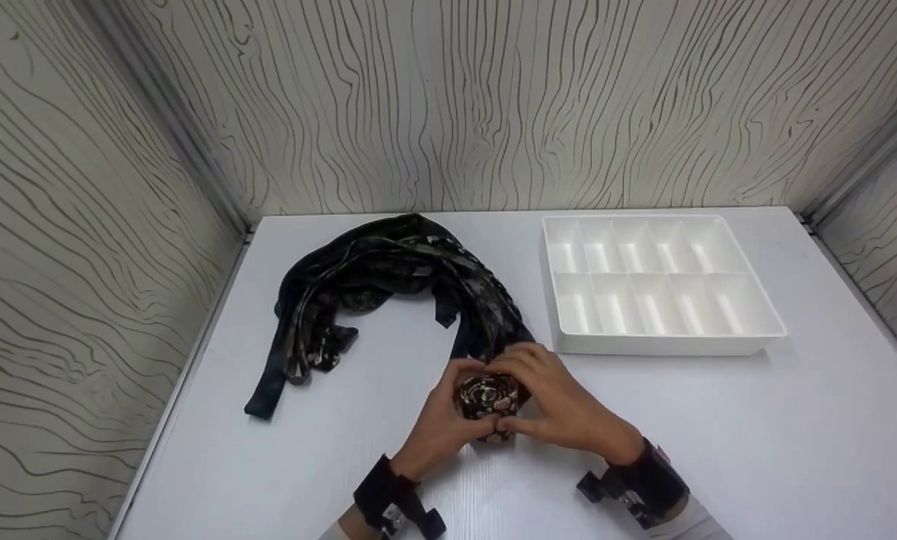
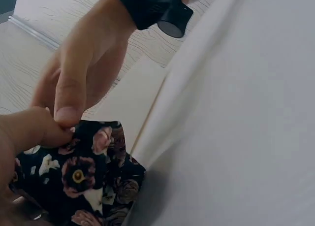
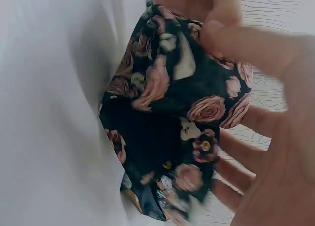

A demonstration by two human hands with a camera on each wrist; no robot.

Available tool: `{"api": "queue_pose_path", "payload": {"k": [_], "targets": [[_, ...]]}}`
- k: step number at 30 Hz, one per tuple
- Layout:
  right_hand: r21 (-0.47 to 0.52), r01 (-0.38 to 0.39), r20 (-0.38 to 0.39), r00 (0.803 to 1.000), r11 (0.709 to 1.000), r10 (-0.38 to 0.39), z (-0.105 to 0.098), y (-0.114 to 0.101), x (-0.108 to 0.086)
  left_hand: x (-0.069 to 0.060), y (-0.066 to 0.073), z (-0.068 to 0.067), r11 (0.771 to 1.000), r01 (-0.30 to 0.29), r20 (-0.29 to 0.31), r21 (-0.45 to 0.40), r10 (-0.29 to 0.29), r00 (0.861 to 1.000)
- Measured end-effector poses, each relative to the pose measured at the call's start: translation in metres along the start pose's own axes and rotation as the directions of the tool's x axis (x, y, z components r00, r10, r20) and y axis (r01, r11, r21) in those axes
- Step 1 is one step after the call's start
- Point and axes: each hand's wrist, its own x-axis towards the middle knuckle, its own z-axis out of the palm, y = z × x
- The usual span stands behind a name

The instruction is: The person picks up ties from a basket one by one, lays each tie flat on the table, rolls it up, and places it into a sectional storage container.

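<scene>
The rolled floral cloth (image 1: 487, 396) is a little below the centre of the head frame, with its spiral end facing up. The left hand (image 1: 445, 418) holds it from the left side and the right hand (image 1: 561, 399) from the right, both curved around it; their thumbs meet at the near side. In the wrist views, the cloth shows pink and cream flowers on a dark ground. Just behind the hands begins a long dark fabric (image 1: 373, 262), which bends toward the left of the frame. At upper right, a white tray (image 1: 658, 344) with ten compartments stands on the white table (image 1: 328, 465).
</scene>
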Motion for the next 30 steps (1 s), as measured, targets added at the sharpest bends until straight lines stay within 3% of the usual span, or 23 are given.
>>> {"api": "queue_pose_path", "payload": {"k": [4, 7, 11, 16, 19, 23, 30], "targets": [[0.084, -0.070, 0.072, 0.995, 0.994, 0.064, 0.0001, 0.0013, -0.0019, 0.0002, -0.0033, -0.0001, 0.998, -0.035, 0.031, 0.043, 0.034, 0.999], [0.044, -0.119, 0.075, 0.990, 0.992, 0.116, 0.0008, 0.0019, -0.0029, 0.0004, -0.0053, 0.0014, 0.995, -0.062, 0.030, 0.076, 0.060, 0.998], [-0.005, -0.195, 0.079, 0.978, 0.981, 0.195, -0.0002, 0.0023, -0.0037, 0.0006, -0.0059, 0.0035, 0.992, -0.049, -0.021, 0.114, 0.051, 0.998], [0.137, -0.253, 0.116, 0.964, 0.958, 0.239, -0.0029, 0.0018, -0.0015, 0.0005, -0.0051, 0.0042, 0.990, -0.029, -0.078, 0.135, 0.040, 0.996], [0.169, -0.283, 0.107, 0.957, 0.944, 0.268, -0.0011, 0.0006, -0.0001, 0.0002, -0.0055, 0.0050, 0.991, -0.034, -0.108, 0.128, 0.048, 0.993], [0.162, -0.289, 0.069, 0.957, 0.943, 0.281, 0.0039, -0.0001, 0.0006, -0.0009, -0.0066, 0.0068, 0.990, -0.043, -0.128, 0.135, 0.061, 0.990], [0.171, -0.263, 0.022, 0.964, 0.949, 0.263, 0.0027, 0.0020, 0.0005, -0.0001, -0.0060, 0.0052, 0.971, -0.112, -0.110, 0.211, 0.138, 0.984]]}}
